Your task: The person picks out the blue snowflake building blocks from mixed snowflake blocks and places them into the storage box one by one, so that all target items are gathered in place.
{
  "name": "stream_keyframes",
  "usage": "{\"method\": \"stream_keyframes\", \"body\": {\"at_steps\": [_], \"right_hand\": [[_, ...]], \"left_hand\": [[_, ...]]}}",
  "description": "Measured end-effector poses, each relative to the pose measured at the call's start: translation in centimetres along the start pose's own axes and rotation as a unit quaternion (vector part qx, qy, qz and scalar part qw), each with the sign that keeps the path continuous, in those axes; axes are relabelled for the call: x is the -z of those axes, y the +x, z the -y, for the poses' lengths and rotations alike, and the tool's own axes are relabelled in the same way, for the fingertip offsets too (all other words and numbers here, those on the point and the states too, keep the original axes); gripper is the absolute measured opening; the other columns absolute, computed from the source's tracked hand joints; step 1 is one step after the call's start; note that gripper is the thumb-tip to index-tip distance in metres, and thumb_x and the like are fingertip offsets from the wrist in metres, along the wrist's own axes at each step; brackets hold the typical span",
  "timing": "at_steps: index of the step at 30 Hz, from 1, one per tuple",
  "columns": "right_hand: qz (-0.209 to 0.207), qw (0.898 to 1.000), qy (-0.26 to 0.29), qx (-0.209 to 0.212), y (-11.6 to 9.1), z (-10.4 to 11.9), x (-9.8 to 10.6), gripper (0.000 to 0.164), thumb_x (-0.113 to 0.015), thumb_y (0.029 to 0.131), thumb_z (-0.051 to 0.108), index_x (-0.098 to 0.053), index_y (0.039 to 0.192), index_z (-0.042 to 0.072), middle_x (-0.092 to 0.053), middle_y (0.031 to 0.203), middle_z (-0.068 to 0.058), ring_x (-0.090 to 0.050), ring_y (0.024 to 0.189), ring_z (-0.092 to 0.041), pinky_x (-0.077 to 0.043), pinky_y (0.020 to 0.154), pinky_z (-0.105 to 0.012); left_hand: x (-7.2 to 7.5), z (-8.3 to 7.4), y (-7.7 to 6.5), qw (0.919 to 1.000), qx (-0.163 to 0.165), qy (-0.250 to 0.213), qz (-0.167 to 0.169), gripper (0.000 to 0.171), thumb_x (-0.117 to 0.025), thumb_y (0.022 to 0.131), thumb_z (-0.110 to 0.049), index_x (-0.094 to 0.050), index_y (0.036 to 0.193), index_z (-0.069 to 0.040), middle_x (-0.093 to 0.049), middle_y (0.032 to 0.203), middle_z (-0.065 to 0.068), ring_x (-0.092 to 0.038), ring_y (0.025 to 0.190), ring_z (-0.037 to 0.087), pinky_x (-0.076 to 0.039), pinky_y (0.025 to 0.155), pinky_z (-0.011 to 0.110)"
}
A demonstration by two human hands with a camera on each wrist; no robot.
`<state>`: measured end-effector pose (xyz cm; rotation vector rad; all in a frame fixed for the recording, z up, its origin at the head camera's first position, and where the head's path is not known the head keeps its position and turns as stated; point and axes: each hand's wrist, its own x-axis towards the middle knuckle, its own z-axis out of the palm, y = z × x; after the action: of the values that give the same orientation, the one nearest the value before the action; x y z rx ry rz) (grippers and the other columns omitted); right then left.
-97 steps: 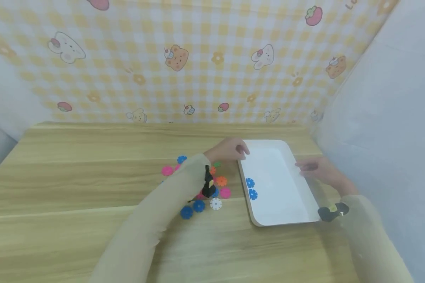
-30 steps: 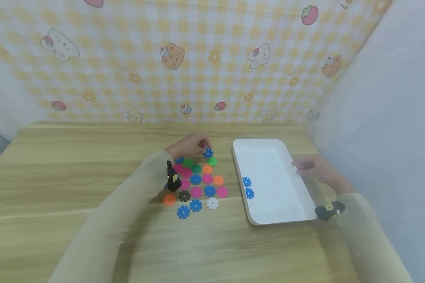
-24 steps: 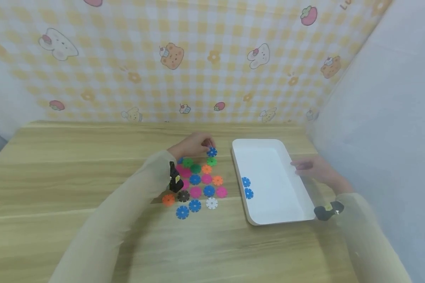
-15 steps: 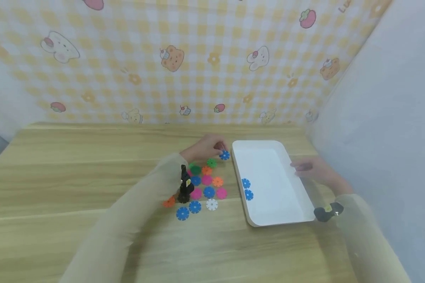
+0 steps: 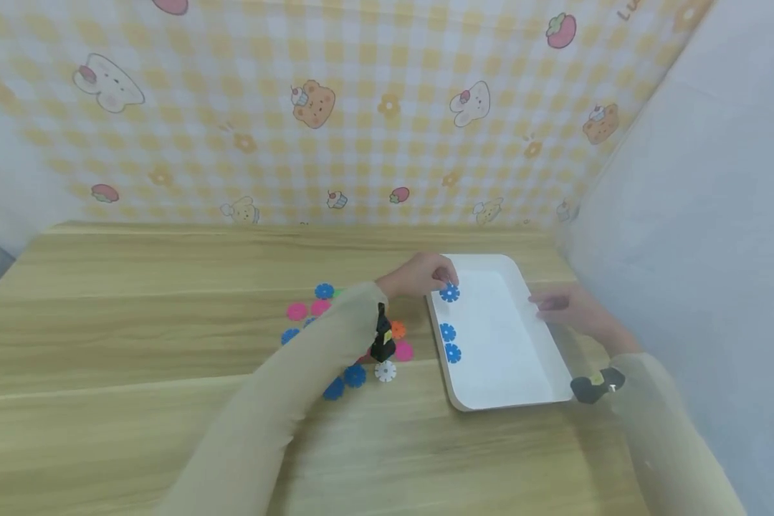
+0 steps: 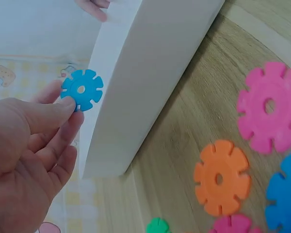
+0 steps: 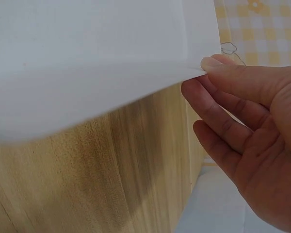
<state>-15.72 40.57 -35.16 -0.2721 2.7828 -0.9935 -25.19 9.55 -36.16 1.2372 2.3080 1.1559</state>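
Note:
Between thumb and fingers my left hand point(image 5: 419, 275) pinches a blue notched plastic disc point(image 6: 91, 88), held upright over the left side of a white tray point(image 5: 506, 344). In the left wrist view the disc faces the camera, with the tray's outer wall behind it. Two more blue discs point(image 5: 453, 353) lie inside the tray along its left wall. On the tray's right side, my right hand point(image 5: 574, 314) pinches the rim, thumb on top and fingertips under it, as the right wrist view shows.
Left of the tray, loose notched discs lie on the wooden table point(image 5: 135, 308), among them a white disc point(image 5: 380, 378), an orange disc point(image 6: 207, 189) and a pink disc point(image 6: 254, 116). My left forearm hides several. A checked cloth point(image 5: 387, 150) hangs behind; a pale sheet point(image 5: 716, 236) stands at the right.
My left hand went from the tray to the disc pile, took a blue disc, and carried it right to over the tray's left edge. My right hand stays on the tray rim.

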Motion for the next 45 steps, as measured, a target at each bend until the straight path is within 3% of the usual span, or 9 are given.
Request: {"method": "stream_keyframes", "body": {"at_steps": [5, 11, 20, 25, 35, 45], "right_hand": [[-0.004, 1.000, -0.001, 0.011, 0.0, 0.0, 0.0, 0.035, -0.065, 0.083, 0.007, -0.057, 0.113, -0.010, -0.063, 0.103, -0.024, -0.062, 0.091, -0.027, -0.046, 0.075, -0.019], [-0.003, 1.000, 0.000, 0.014, 0.1, 0.0, 0.0, 0.035, -0.065, 0.083, 0.006, -0.057, 0.113, -0.010, -0.062, 0.104, -0.025, -0.062, 0.090, -0.024, -0.046, 0.076, -0.019], [-0.008, 1.000, -0.004, 0.005, 0.0, 0.2, 0.1, 0.035, -0.065, 0.083, 0.005, -0.057, 0.113, -0.010, -0.060, 0.109, -0.025, -0.061, 0.094, -0.030, -0.046, 0.076, -0.019], [-0.002, 1.000, 0.004, 0.004, -0.1, 0.4, 0.1, 0.036, -0.065, 0.084, 0.007, -0.057, 0.115, -0.009, -0.060, 0.110, -0.025, -0.059, 0.097, -0.035, -0.046, 0.077, -0.019], [0.000, 1.000, 0.013, -0.004, 0.0, 0.0, -0.1, 0.037, -0.065, 0.084, 0.008, -0.057, 0.116, -0.009, -0.059, 0.112, -0.024, -0.058, 0.099, -0.036, -0.048, 0.078, -0.024], [-0.009, 0.999, 0.030, 0.005, 0.3, -0.5, -0.1, 0.035, -0.066, 0.082, 0.004, -0.057, 0.112, -0.011, -0.062, 0.104, -0.025, -0.062, 0.089, -0.018, -0.047, 0.075, -0.019]], "left_hand": [[-0.6, -0.2, 1.3, 0.9975, -0.001, 0.026, 0.066, 0.015, -0.059, 0.085, 0.005, -0.066, 0.096, -0.003, -0.064, 0.096, 0.006, -0.058, 0.093, 0.016, -0.044, 0.080, 0.018], [-1.1, -0.6, 1.9, 0.9904, 0.037, 0.059, 0.120, 0.016, -0.059, 0.084, 0.007, -0.069, 0.092, -0.003, -0.065, 0.098, 0.005, -0.057, 0.094, 0.016, -0.045, 0.081, 0.019], [-1.4, -1.6, 1.8, 0.9814, 0.071, 0.125, 0.127, 0.025, -0.051, 0.082, 0.013, -0.069, 0.092, -0.002, -0.062, 0.103, 0.006, -0.057, 0.093, 0.018, -0.047, 0.075, 0.022], [-1.5, -1.9, 1.6, 0.9757, 0.096, 0.148, 0.130, 0.027, -0.049, 0.082, 0.013, -0.069, 0.090, -0.004, -0.059, 0.109, 0.004, -0.054, 0.095, 0.017, -0.045, 0.078, 0.024], [-2.2, -1.4, 2.0, 0.9680, 0.102, 0.181, 0.141, 0.030, -0.049, 0.081, 0.014, -0.069, 0.088, -0.008, -0.061, 0.105, 0.001, -0.053, 0.095, 0.015, -0.044, 0.082, 0.026], [-2.5, -1.6, 2.0, 0.9674, 0.112, 0.185, 0.131, 0.028, -0.051, 0.081, 0.013, -0.067, 0.088, -0.008, -0.060, 0.105, -0.001, -0.051, 0.096, 0.015, -0.043, 0.083, 0.028]]}}
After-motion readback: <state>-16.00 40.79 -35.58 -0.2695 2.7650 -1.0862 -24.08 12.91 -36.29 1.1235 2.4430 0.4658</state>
